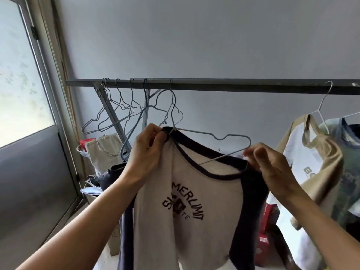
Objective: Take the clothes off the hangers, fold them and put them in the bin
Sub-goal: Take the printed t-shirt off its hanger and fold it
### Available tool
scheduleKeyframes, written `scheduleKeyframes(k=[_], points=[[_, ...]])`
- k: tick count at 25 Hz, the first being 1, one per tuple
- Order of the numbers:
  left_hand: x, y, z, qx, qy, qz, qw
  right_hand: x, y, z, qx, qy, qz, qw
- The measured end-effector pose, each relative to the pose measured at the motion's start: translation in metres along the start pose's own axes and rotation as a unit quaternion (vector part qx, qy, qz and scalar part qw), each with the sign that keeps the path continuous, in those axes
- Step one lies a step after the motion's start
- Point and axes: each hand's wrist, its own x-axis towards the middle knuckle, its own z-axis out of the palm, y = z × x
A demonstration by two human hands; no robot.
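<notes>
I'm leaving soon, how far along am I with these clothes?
Done: several bare hangers hang on the rail. In hand: left hand and right hand grip the white and navy shirt, its hanger half out of the collar. Left: beige-sleeved shirt and green shirt on hangers, and this one unfolded.

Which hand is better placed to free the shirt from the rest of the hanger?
Probably the left. The left hand pinches the shirt by its collar beside the neck of the hanger, where the wire runs under the fabric. By the right hand, the wire's shoulder already stands bare above the collar.
</notes>
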Motion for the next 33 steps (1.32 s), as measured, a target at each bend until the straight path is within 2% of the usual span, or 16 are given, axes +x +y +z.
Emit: scheduleKeyframes(k=[3, 7, 11, 14, 18, 21, 25, 27, 29, 31, 33], points=[[-0.002, -0.004, 0.004, -0.013, 0.003, -0.008, 1.000, 0.005, -0.010, 0.005, 0.102, -0.011, 0.046, 0.994], [-0.009, -0.007, 0.007, -0.041, -0.034, -0.024, 0.998, 0.013, -0.010, 0.017, 0.212, -0.018, 0.151, 0.965], [-0.013, -0.014, 0.003, -0.035, -0.060, -0.039, 0.997, 0.020, -0.017, 0.020, 0.256, -0.041, 0.165, 0.952], [-0.011, -0.022, 0.002, -0.003, -0.035, -0.051, 0.998, 0.026, -0.027, 0.022, 0.261, -0.057, 0.159, 0.950], [0.000, -0.032, -0.004, 0.036, 0.075, -0.076, 0.994, 0.045, -0.037, 0.013, 0.256, 0.052, 0.129, 0.957], [0.008, -0.037, -0.010, 0.056, 0.074, -0.068, 0.993, 0.061, -0.038, -0.003, 0.280, 0.147, 0.161, 0.935], [0.022, -0.042, -0.024, 0.080, 0.092, -0.065, 0.990, 0.074, -0.031, -0.039, 0.339, 0.215, 0.197, 0.894], [0.025, -0.047, -0.031, 0.070, 0.067, -0.073, 0.993, 0.076, -0.032, -0.050, 0.324, 0.273, 0.180, 0.888], [0.024, -0.048, -0.030, 0.070, 0.033, -0.058, 0.995, 0.080, -0.036, -0.038, 0.254, 0.313, 0.149, 0.903], [0.022, -0.045, -0.023, 0.088, 0.007, -0.035, 0.995, 0.088, -0.037, -0.010, 0.175, 0.309, 0.110, 0.928], [0.022, -0.043, -0.017, 0.105, -0.012, -0.024, 0.994, 0.099, -0.037, 0.020, 0.093, 0.269, 0.074, 0.956]])
